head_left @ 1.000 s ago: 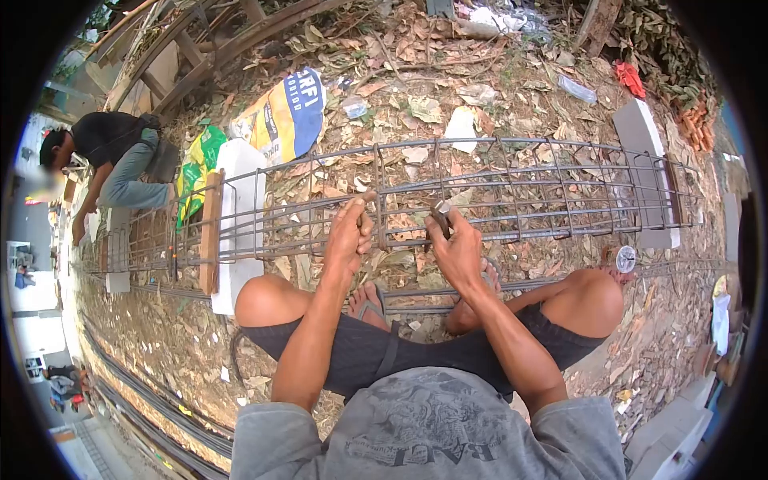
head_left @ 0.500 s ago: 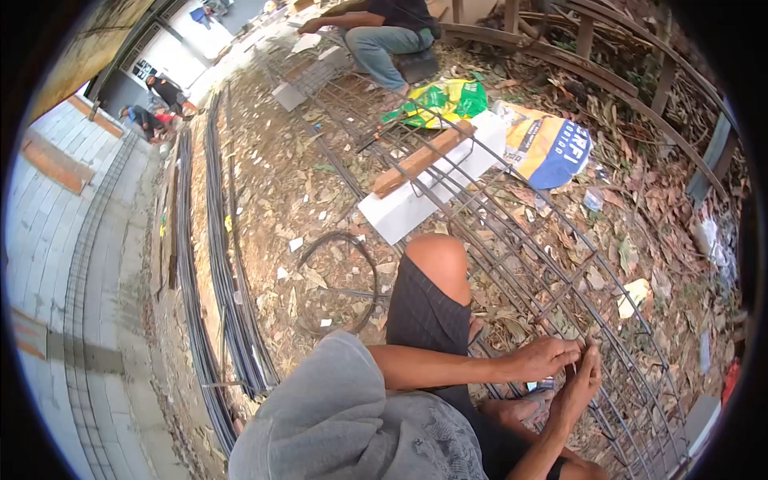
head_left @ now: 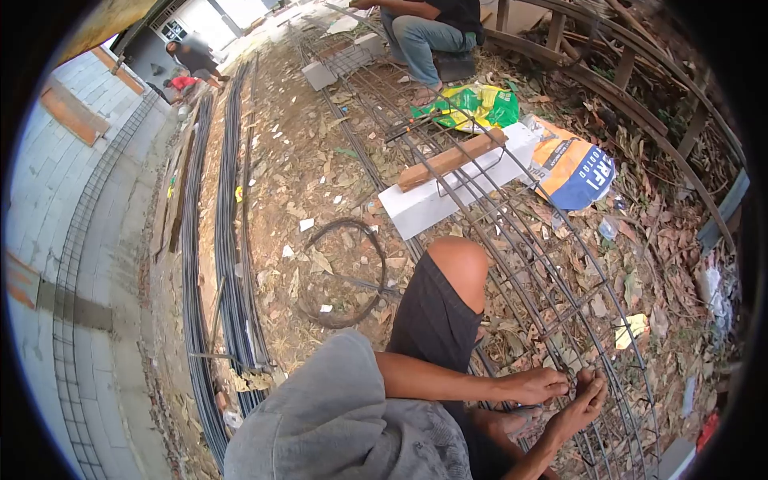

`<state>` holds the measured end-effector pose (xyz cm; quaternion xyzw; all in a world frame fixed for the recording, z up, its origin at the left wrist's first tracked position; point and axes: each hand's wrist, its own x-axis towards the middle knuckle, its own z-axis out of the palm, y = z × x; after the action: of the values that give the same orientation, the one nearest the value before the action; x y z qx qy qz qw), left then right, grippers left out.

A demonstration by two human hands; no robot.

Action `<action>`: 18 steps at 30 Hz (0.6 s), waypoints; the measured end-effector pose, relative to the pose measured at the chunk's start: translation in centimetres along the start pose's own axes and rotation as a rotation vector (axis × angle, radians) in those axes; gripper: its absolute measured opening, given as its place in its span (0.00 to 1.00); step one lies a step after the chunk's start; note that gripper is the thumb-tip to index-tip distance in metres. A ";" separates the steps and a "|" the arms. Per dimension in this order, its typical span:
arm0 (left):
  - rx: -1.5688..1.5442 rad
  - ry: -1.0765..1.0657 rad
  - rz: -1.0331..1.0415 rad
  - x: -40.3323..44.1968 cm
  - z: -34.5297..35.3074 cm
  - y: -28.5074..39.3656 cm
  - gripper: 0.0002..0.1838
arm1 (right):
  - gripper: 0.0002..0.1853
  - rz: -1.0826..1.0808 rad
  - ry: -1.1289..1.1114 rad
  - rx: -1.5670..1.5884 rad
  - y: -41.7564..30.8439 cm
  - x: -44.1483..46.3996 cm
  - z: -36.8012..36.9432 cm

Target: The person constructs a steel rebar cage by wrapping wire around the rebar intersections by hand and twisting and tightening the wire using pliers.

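Note:
My left hand (head_left: 538, 386) is closed at a bar of the long steel rebar cage (head_left: 570, 310), its fingers bent; what they grip is too small to name. Just to its right, my right hand (head_left: 582, 402) has its fingers pressed together at the same part of the cage, and whatever they hold is hidden. The two hands nearly touch. The cage runs diagonally from the lower right to the top, over a wooden batten (head_left: 452, 159) and a white block (head_left: 400, 210).
Beyond the block lie a green and yellow bag (head_left: 500, 109) and a blue and orange sack (head_left: 572, 164). A wire coil (head_left: 382, 264) and long rebar bundles (head_left: 228, 232) are on the left. A co-worker in jeans (head_left: 424, 48) sits at the cage's far end; other people are farther off.
The view has swung left, bringing the rebar bundles and block wall in. Both hands have come close together; the dark tool seen earlier in my right hand no longer shows clearly.

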<state>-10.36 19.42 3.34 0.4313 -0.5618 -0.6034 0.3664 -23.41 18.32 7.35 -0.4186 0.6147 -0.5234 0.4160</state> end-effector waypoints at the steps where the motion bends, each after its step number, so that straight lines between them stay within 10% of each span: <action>1: -0.050 -0.059 -0.049 -0.4 -0.6 0.3 0.19 | 0.21 -0.008 -0.012 -0.003 0.3 0.2 -0.2; 18: -0.337 -0.343 -0.196 -0.7 -2.5 -0.7 0.21 | 0.27 0.311 -0.044 0.415 -2.6 -0.3 0.5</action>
<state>-7.75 19.27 2.72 0.3080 -0.4628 -0.7854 0.2722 -22.64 18.14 9.95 -0.2359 0.5421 -0.5588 0.5816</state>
